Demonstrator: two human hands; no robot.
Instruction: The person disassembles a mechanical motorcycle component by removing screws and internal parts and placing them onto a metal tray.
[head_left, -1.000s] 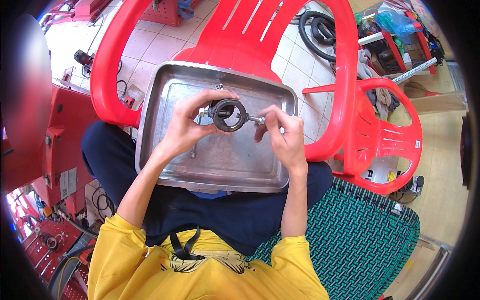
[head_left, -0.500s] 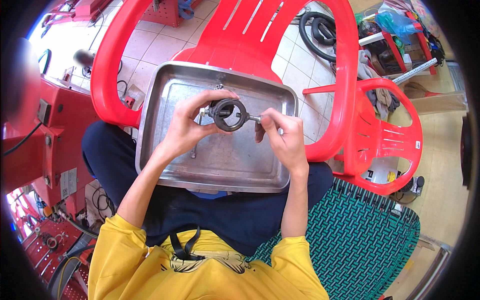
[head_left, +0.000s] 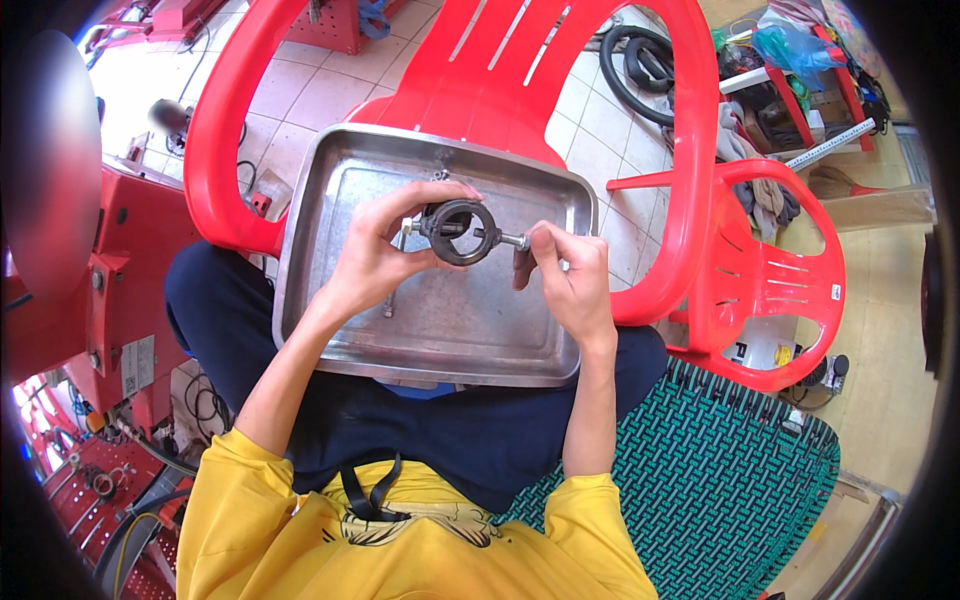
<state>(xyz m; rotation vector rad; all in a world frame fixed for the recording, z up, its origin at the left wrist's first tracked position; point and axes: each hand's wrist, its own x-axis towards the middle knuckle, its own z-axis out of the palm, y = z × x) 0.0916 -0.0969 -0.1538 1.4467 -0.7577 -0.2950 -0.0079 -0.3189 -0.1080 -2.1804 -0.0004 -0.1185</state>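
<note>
Over a metal tray, my left hand grips a dark ring-shaped metal clamp by its left side. Bolts enter the ring from opposite sides. The fingers and thumb of my right hand pinch the outer end of the right-hand bolt, which stays seated in the ring. Below my left hand another bolt slants down over the tray; its upper part is partly hidden by the fingers. A small metal piece lies near the tray's far side.
The tray rests between my lap and a red plastic chair. A second red chair stands at the right, beside a green woven seat. Red machinery rises close on my left. A black tube lies on the tiled floor.
My right fingers have shifted very slightly on the bolt end. The ring and my left hand look almost the same as before.
</note>
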